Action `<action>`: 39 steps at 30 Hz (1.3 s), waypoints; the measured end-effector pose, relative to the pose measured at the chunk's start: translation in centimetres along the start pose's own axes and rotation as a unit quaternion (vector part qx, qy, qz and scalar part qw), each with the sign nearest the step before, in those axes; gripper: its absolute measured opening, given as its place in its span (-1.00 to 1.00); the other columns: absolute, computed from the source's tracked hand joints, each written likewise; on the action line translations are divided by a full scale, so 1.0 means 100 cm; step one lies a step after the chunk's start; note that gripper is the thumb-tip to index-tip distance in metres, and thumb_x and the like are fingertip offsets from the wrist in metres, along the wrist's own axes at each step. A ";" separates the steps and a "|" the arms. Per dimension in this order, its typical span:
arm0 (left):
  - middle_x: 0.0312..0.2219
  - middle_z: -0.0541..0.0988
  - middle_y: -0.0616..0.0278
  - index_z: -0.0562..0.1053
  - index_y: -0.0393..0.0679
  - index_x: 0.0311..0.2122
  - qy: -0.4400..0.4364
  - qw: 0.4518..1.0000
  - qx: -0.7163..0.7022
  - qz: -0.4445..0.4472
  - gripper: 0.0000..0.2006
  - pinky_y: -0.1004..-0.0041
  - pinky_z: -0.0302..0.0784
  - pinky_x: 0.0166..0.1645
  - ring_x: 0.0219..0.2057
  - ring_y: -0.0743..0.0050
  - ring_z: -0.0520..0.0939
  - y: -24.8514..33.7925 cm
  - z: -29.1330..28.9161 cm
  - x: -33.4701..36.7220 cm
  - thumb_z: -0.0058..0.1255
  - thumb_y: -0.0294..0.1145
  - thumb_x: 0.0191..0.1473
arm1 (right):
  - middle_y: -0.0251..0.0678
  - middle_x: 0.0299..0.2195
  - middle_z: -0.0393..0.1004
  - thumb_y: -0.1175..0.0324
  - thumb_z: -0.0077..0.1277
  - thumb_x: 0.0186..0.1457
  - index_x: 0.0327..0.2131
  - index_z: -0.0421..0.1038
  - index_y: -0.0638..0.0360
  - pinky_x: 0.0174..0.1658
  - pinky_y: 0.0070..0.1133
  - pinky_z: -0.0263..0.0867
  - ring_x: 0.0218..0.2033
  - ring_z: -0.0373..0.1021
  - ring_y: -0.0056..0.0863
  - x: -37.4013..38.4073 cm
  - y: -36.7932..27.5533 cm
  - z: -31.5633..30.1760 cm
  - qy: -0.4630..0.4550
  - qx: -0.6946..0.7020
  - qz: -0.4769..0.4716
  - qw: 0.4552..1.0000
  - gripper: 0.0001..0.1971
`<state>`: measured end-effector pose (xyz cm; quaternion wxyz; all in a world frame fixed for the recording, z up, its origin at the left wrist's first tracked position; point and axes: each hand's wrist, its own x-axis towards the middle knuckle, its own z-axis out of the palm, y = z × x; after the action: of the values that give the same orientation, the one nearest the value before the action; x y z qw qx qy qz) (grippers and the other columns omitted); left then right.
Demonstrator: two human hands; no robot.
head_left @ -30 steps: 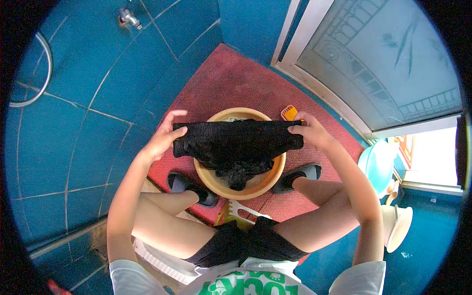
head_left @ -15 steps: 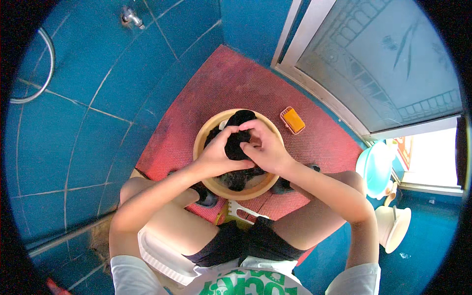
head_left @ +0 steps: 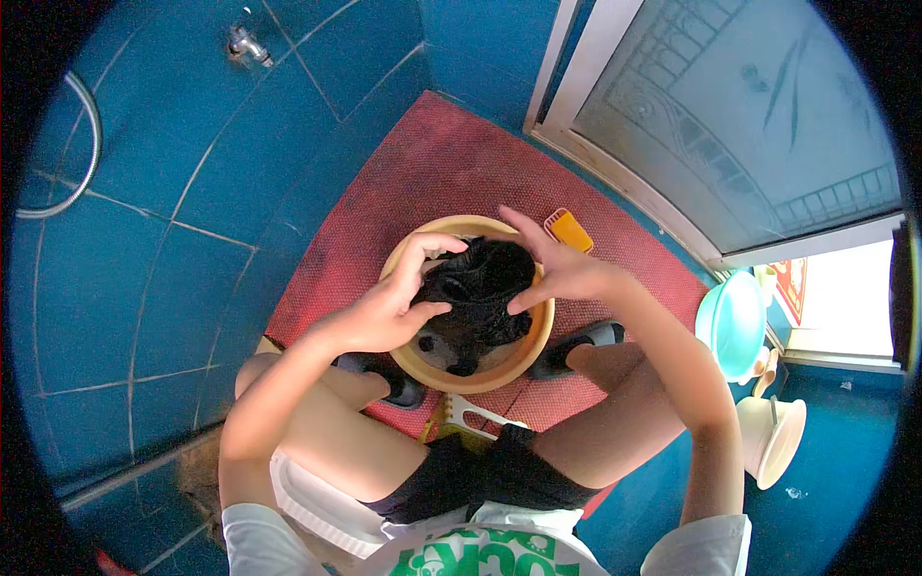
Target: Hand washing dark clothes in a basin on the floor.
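A round yellow basin (head_left: 480, 386) stands on the floor between my feet. In it lies wet, bunched black cloth (head_left: 485, 274), with smaller dark patches in the water near the basin's front side; what kind of garment it is I cannot tell. Over the left rim, my left hand (head_left: 384, 302) is open, thumb and fingers apart at the cloth's left side. My right hand (head_left: 562, 269) is open too, fingers spread above the right rim, its thumb close to the cloth. Whether the fingertips touch the cloth is unclear.
An orange bar of soap (head_left: 573, 230) sits in a pink dish right of the basin. Red matting (head_left: 384, 182) covers the floor. To the right are a turquoise basin (head_left: 735, 326) and a cream tub (head_left: 768, 437). A tap (head_left: 250, 46) juts from the blue wall.
My hands have drawn apart, left hand leftward and right hand rightward, and their fingers have spread. The black cloth has come down lower and lies wider in the basin.
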<state>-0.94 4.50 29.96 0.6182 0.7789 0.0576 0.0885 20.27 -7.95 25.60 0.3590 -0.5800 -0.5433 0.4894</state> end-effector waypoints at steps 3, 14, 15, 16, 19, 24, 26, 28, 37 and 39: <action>-0.12 0.15 0.13 -0.01 -0.16 -0.04 0.040 0.999 -0.014 -0.024 -0.44 0.43 -0.01 0.11 0.06 0.39 0.10 0.002 -0.007 0.000 -0.17 -0.79 -0.17 | -0.20 -0.03 0.20 0.40 0.21 -0.30 0.02 0.08 0.23 0.05 -0.57 0.03 -0.02 0.16 -0.46 0.010 -0.011 0.007 -0.096 0.160 0.074 0.980 -0.26; -0.36 0.39 0.28 0.20 -0.19 -0.10 0.222 0.962 -0.122 -0.101 -0.66 0.58 0.29 -0.15 -0.28 0.64 0.39 -0.016 -0.027 0.009 -0.10 -0.60 -0.03 | -0.18 -0.13 0.26 0.54 0.12 -0.28 0.01 0.08 0.21 0.05 -0.58 0.06 -0.05 0.18 -0.43 0.017 -0.025 0.002 0.087 -0.021 -0.089 0.992 -0.33; -0.37 0.40 0.30 0.26 -0.20 -0.13 0.228 0.962 -0.097 -0.113 -0.71 0.59 0.30 -0.16 -0.30 0.66 0.40 -0.021 -0.028 0.010 -0.11 -0.57 -0.02 | -0.18 -0.13 0.26 0.54 0.12 -0.28 0.01 0.08 0.21 0.05 -0.58 0.06 -0.05 0.18 -0.43 0.017 -0.026 0.000 0.087 -0.021 -0.090 0.992 -0.33; -0.37 0.40 0.30 0.26 -0.20 -0.13 0.229 0.962 -0.097 -0.115 -0.71 0.59 0.30 -0.16 -0.30 0.66 0.40 -0.023 -0.029 0.011 -0.11 -0.57 -0.02 | -0.20 -0.14 0.28 0.52 0.11 -0.27 -0.01 0.11 0.22 0.02 -0.57 0.10 -0.07 0.21 -0.44 0.017 -0.028 -0.003 0.088 -0.034 -0.089 0.992 -0.36; -0.40 0.41 0.30 0.30 -0.23 -0.21 0.287 0.946 -0.116 -0.098 -0.81 0.60 0.29 -0.16 -0.31 0.64 0.40 -0.030 -0.031 0.013 -0.14 -0.52 0.01 | -0.23 -0.20 0.34 0.52 0.08 -0.23 -0.06 0.17 0.23 -0.10 -0.56 0.21 -0.15 0.29 -0.44 0.021 -0.036 -0.006 0.079 -0.019 -0.053 0.995 -0.45; -0.44 0.40 0.16 0.24 -0.25 -0.21 0.352 0.915 0.195 0.014 -0.83 0.53 0.29 -0.19 -0.35 0.50 0.40 -0.019 -0.031 0.017 -0.19 -0.48 0.05 | 0.00 -0.30 0.34 0.47 -0.02 -0.12 -0.18 0.18 0.25 -0.21 -0.39 0.27 -0.25 0.30 -0.05 0.019 -0.060 0.004 0.238 -0.259 -0.240 0.905 -0.63; -0.43 0.36 0.11 0.20 -0.24 -0.22 0.331 0.920 0.209 -0.001 -0.84 0.53 0.26 -0.20 -0.35 0.47 0.37 -0.016 -0.034 0.018 -0.24 -0.47 0.07 | -0.01 -0.30 0.34 0.48 -0.03 -0.12 -0.17 0.17 0.24 -0.21 -0.39 0.27 -0.26 0.30 -0.06 0.020 -0.063 0.006 0.221 -0.237 -0.206 0.923 -0.63; -0.43 0.34 0.13 0.19 -0.23 -0.21 0.334 0.924 0.186 0.004 -0.84 0.53 0.25 -0.19 -0.34 0.49 0.36 -0.031 -0.036 0.019 -0.25 -0.48 0.07 | -0.02 -0.29 0.34 0.48 -0.04 -0.11 -0.16 0.16 0.22 -0.20 -0.39 0.26 -0.26 0.31 -0.07 0.021 -0.065 0.009 0.204 -0.214 -0.171 0.940 -0.63; -0.20 0.21 0.24 -0.01 -0.13 0.04 0.222 0.973 -0.001 0.063 -0.15 0.48 0.15 -0.01 -0.11 0.45 0.25 -0.032 -0.005 0.024 0.27 -0.43 -0.36 | -0.09 -0.34 0.37 0.52 0.00 -0.13 -0.20 0.22 0.22 -0.21 -0.50 0.27 -0.26 0.36 -0.23 0.037 -0.056 0.023 0.285 -0.091 -0.215 0.930 -0.66; -0.11 0.20 0.19 -0.07 -0.14 0.09 0.224 0.971 -0.013 0.077 0.01 0.43 0.13 0.05 -0.03 0.41 0.23 -0.029 0.009 0.028 0.34 -0.47 -0.50 | -0.15 -0.35 0.39 0.51 0.05 -0.16 -0.24 0.25 0.24 -0.22 -0.57 0.27 -0.27 0.36 -0.37 0.041 -0.052 0.028 0.262 0.022 -0.187 0.946 -0.67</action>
<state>2.07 4.91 27.16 0.5910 0.7332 0.1331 0.3088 15.82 -3.49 29.09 0.5870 -0.5674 -0.5177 0.2560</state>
